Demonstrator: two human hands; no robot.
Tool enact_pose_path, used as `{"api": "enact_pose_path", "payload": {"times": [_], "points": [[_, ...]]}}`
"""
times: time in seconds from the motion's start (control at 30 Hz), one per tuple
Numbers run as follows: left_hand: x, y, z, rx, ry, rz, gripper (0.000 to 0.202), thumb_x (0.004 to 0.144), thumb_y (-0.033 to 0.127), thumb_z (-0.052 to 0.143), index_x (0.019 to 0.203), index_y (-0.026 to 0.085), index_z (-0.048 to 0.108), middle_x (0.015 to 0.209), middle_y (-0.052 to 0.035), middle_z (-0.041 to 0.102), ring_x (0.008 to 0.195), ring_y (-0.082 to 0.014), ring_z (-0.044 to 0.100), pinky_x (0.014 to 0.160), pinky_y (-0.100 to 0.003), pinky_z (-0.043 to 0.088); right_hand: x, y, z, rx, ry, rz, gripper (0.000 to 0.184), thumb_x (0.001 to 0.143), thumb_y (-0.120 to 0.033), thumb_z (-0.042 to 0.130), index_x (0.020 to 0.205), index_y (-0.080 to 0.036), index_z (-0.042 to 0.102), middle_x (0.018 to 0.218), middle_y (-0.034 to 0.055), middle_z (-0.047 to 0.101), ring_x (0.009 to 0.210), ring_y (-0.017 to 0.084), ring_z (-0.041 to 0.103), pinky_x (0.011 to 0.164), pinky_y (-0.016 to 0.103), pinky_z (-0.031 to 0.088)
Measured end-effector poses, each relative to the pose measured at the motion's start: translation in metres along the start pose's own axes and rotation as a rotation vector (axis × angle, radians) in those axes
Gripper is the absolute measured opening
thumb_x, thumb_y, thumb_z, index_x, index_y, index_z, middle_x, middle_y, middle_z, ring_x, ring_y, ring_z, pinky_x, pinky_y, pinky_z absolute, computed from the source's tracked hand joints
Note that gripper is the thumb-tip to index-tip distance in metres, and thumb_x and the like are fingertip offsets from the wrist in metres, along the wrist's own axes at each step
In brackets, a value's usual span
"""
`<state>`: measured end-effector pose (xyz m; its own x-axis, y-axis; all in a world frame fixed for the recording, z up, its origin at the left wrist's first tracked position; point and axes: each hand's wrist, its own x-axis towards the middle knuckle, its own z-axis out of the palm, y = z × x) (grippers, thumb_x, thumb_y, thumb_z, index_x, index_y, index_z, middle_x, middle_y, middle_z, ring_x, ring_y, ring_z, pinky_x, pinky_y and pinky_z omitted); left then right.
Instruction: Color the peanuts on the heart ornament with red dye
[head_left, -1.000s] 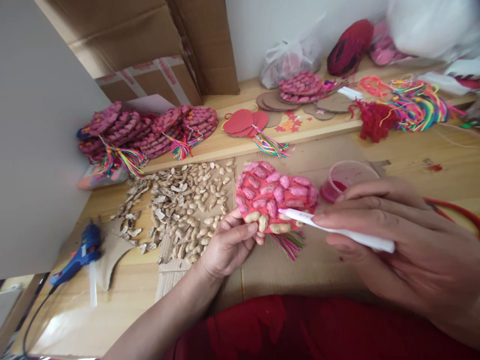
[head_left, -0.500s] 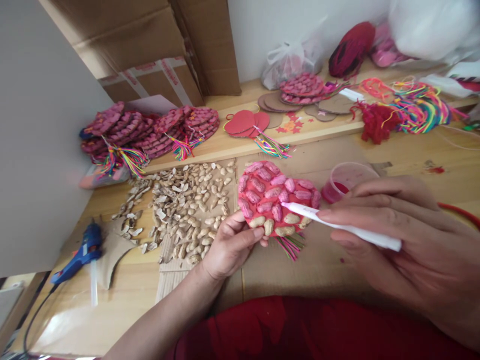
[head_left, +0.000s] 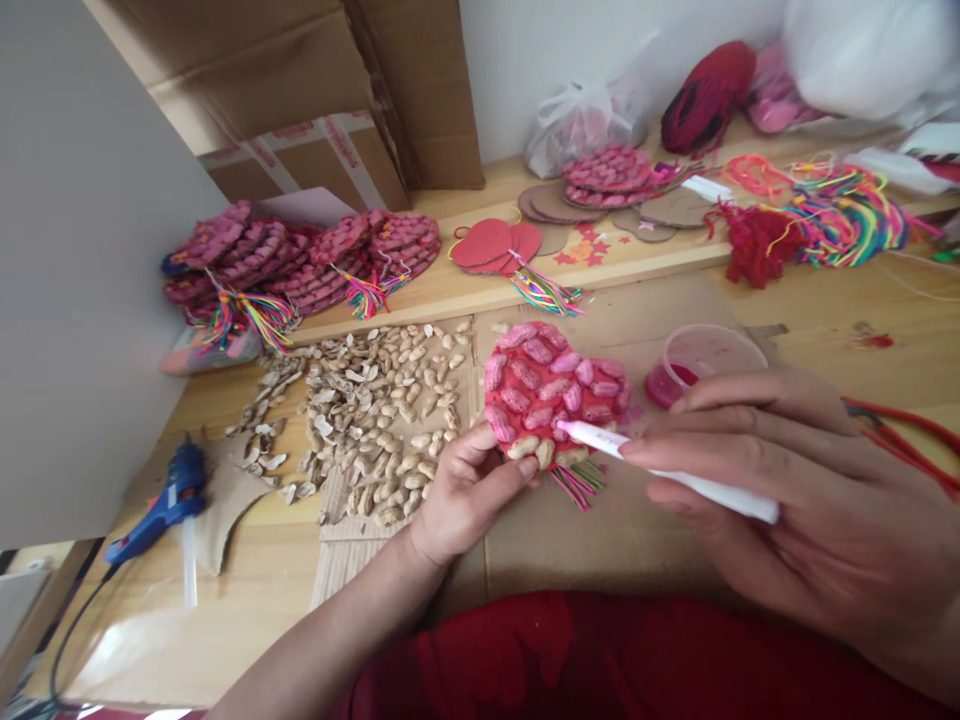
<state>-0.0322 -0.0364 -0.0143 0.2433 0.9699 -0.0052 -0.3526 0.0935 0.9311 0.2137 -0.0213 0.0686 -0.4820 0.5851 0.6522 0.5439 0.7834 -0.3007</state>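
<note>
My left hand pinches the lower edge of a red heart-shaped card covered with peanut shells, most painted pink and a few at the bottom bare. A bright tassel hangs from its tip. My right hand grips a white brush handle, its tip resting on a shell near the heart's lower middle. A small pink cup of red paint stands just behind my right hand.
A heap of unpainted peanut shells lies left of the heart. A blue glue gun rests at the left. Finished pink hearts, red card hearts, coloured threads and cardboard boxes fill the back.
The heart has tilted and shifted slightly right and up in my left hand. The brush tip has slid left across its lower shells.
</note>
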Motion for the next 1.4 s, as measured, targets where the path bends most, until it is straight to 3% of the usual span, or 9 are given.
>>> {"api": "enact_pose_path", "payload": {"times": [0.07, 0.3, 0.57, 0.77, 0.97, 1.23, 1.4], "points": [[0.0, 0.0, 0.0, 0.016, -0.006, 0.016, 0.002, 0.091, 0.018, 0.074, 0.092, 0.02, 0.075, 0.079, 0.0005, 0.065, 0.072, -0.0091, 0.057, 0.07, -0.021, 0.047, 0.0, -0.001, 0.0, 0.002, -0.004, 0.005, 0.02, 0.091, -0.024, 0.067, 0.111, -0.028, 0.067, 0.096, -0.0029, 0.079, 0.096, 0.02, 0.067, 0.087, 0.044, 0.054], [0.001, 0.004, 0.002, 0.132, -0.04, 0.053, 0.002, 0.092, 0.019, 0.072, 0.092, 0.019, 0.075, 0.081, -0.0008, 0.063, 0.074, -0.0101, 0.054, 0.071, -0.022, 0.045, -0.001, 0.001, 0.0, -0.04, 0.016, 0.017, 0.02, 0.093, -0.027, 0.067, 0.112, -0.027, 0.067, 0.094, -0.0026, 0.079, 0.096, 0.021, 0.066, 0.095, 0.044, 0.053], [0.001, 0.003, 0.003, 0.058, -0.052, 0.014, 0.004, 0.092, 0.019, 0.072, 0.096, 0.02, 0.074, 0.083, -0.0002, 0.063, 0.073, -0.0094, 0.054, 0.069, -0.021, 0.046, 0.0, -0.001, 0.001, -0.042, 0.029, 0.061, 0.019, 0.093, -0.031, 0.066, 0.111, -0.028, 0.069, 0.09, -0.0006, 0.078, 0.094, 0.022, 0.065, 0.099, 0.046, 0.054], [0.002, 0.002, 0.002, 0.09, -0.043, 0.023, 0.004, 0.091, 0.022, 0.074, 0.09, 0.018, 0.073, 0.08, -0.001, 0.061, 0.071, -0.0102, 0.053, 0.067, -0.022, 0.047, -0.004, -0.002, 0.009, -0.003, 0.041, 0.114, 0.023, 0.092, -0.026, 0.068, 0.114, -0.033, 0.067, 0.092, -0.0034, 0.078, 0.094, 0.021, 0.068, 0.103, 0.047, 0.054], [0.004, 0.005, 0.006, -0.057, 0.046, -0.093, 0.013, 0.083, 0.025, 0.081, 0.092, 0.017, 0.076, 0.08, -0.0012, 0.066, 0.068, -0.0104, 0.056, 0.066, -0.023, 0.051, -0.003, 0.004, 0.004, 0.047, 0.044, 0.117, 0.025, 0.091, -0.022, 0.066, 0.116, -0.028, 0.069, 0.097, 0.0006, 0.077, 0.1, 0.022, 0.067, 0.093, 0.043, 0.056], [0.01, 0.016, 0.012, -0.305, 0.119, -0.202, 0.018, 0.074, 0.022, 0.087, 0.087, 0.015, 0.077, 0.077, -0.0009, 0.067, 0.065, -0.0089, 0.059, 0.062, -0.02, 0.051, -0.001, 0.009, 0.005, 0.024, 0.028, 0.03, 0.027, 0.088, -0.021, 0.071, 0.114, -0.026, 0.069, 0.092, 0.0001, 0.077, 0.094, 0.022, 0.066, 0.102, 0.048, 0.053], [0.009, 0.015, 0.009, -0.34, 0.105, -0.21, 0.018, 0.074, 0.021, 0.087, 0.087, 0.015, 0.076, 0.078, -0.0007, 0.068, 0.066, -0.0086, 0.061, 0.062, -0.019, 0.052, 0.0, 0.008, 0.002, 0.046, 0.028, 0.015, 0.024, 0.09, -0.022, 0.068, 0.113, -0.026, 0.069, 0.093, 0.0003, 0.079, 0.094, 0.021, 0.067, 0.097, 0.045, 0.054]]}}
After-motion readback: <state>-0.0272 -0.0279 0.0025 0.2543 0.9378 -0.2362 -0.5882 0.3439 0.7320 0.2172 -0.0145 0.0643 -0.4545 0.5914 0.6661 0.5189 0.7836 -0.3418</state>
